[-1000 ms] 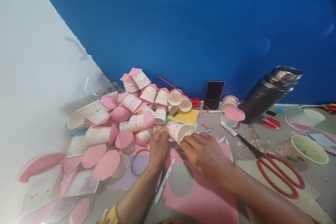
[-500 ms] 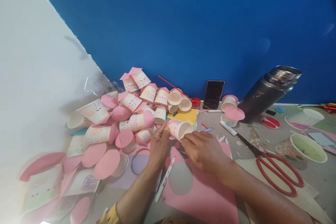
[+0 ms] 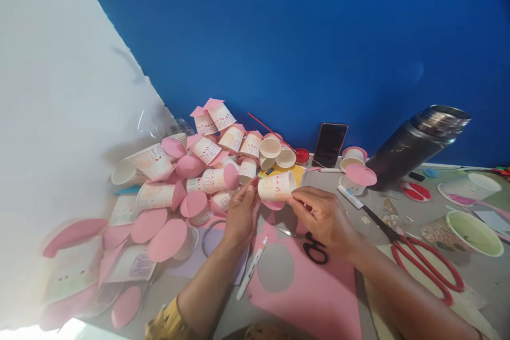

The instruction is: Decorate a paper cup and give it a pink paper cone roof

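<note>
A small paper cup (image 3: 274, 187) with red marks and an orange window drawn on its side lies sideways between my hands. My left hand (image 3: 241, 215) pinches the pink paper at the cup's closed end. At the other end, the thumb and fingers of my right hand (image 3: 324, 218) are closed on the rim. Beneath my hands is a pink sheet (image 3: 319, 303) with a round cutout, and black-handled scissors (image 3: 315, 253) lie partly hidden under my right hand. A white marker (image 3: 252, 271) rests beside the sheet's left edge.
Many decorated cups with pink paper tops (image 3: 195, 204) are heaped on the left. Red-handled scissors (image 3: 430, 268), a dark flask (image 3: 414, 149) and a patterned cup (image 3: 442, 234) stand or lie right. A phone (image 3: 330, 144) leans against the blue wall.
The cup has turned, so its drawn side faces me and its mouth points further right. My right hand has shifted right, uncovering the black scissor handles. The view has moved slightly left.
</note>
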{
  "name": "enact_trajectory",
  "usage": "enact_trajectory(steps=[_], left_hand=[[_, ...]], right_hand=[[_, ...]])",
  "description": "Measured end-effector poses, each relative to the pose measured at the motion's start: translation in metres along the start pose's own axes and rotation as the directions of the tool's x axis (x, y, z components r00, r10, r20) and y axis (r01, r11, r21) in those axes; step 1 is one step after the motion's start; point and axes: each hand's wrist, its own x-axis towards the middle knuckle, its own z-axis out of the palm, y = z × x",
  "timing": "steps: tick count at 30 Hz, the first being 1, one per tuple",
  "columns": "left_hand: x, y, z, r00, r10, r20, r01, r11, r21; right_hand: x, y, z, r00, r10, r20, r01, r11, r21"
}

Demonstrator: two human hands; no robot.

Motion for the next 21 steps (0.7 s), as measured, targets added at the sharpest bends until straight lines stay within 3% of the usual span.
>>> enact_trajectory(steps=[3, 6, 9, 12, 14, 17, 21], left_hand=[[0.004, -0.004, -0.003, 1.0, -0.023, 0.002, 0.023, 1.0, 0.005], [0.006, -0.01, -0.006, 0.998, -0.067, 0.019, 0.065, 0.995, 0.069], [0.002, -0.011, -0.005, 0.985, -0.157, 0.075, 0.15, 0.984, 0.095], [-0.004, -0.009, -0.001, 0.961, -0.228, 0.154, 0.219, 0.973, 0.075], [-0.008, -0.007, 0.003, 0.951, -0.228, 0.21, 0.219, 0.974, 0.066], [-0.011, -0.006, 0.007, 0.946, -0.19, 0.264, 0.184, 0.982, 0.05], [-0.01, -0.006, 0.008, 0.954, -0.134, 0.267, 0.13, 0.991, 0.033]], right_hand=[[0.003, 0.008, -0.005, 0.991, 0.125, -0.05, -0.123, 0.992, 0.028], [0.006, 0.02, -0.009, 0.934, 0.354, -0.037, -0.346, 0.927, 0.149], [0.01, 0.031, -0.01, 0.839, 0.542, 0.036, -0.51, 0.762, 0.399], [0.012, 0.037, -0.006, 0.783, 0.611, 0.114, -0.546, 0.588, 0.597], [0.012, 0.037, -0.003, 0.76, 0.633, 0.149, -0.562, 0.523, 0.641], [0.011, 0.034, 0.001, 0.774, 0.61, 0.17, -0.573, 0.56, 0.598], [0.009, 0.029, 0.006, 0.868, 0.477, 0.136, -0.484, 0.755, 0.442]])
